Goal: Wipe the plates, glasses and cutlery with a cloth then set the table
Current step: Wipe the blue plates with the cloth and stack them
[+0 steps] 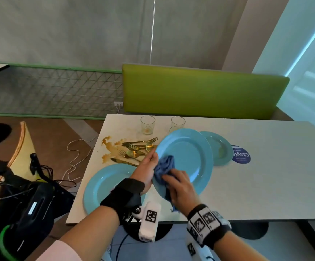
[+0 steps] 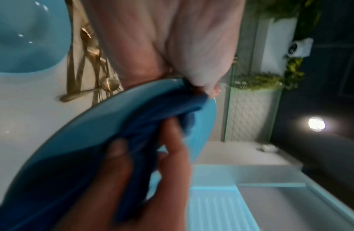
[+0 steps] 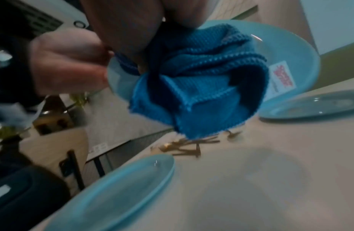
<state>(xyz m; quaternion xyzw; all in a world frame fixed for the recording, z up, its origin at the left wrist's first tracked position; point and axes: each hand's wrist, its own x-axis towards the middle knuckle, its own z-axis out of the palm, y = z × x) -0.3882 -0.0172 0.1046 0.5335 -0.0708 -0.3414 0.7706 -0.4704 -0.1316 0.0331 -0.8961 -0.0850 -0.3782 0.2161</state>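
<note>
A person wipes a raised blue plate with a blue cloth above the table.

The left hand (image 1: 146, 167) grips the held plate (image 1: 188, 159) at its rim, at about 9 o'clock of the plate, with thumb on the face and fingers behind; the plate is tilted and lifted off the table (image 1: 256, 178). The right hand (image 1: 181, 187) pinches the bunched cloth (image 1: 165, 169) with curled fingers and presses it on the plate's face near 8 o'clock. A second plate (image 1: 104, 183) lies flat at 7 o'clock of the held one, and a third plate (image 1: 220, 149), with some dirt, lies at 2 o'clock. The gold cutlery (image 1: 136, 150) lies in a heap at 10 o'clock, beside brown spill stains (image 1: 109, 149). Two glasses (image 1: 147, 124) stand at 12 o'clock, near the far edge.
</note>
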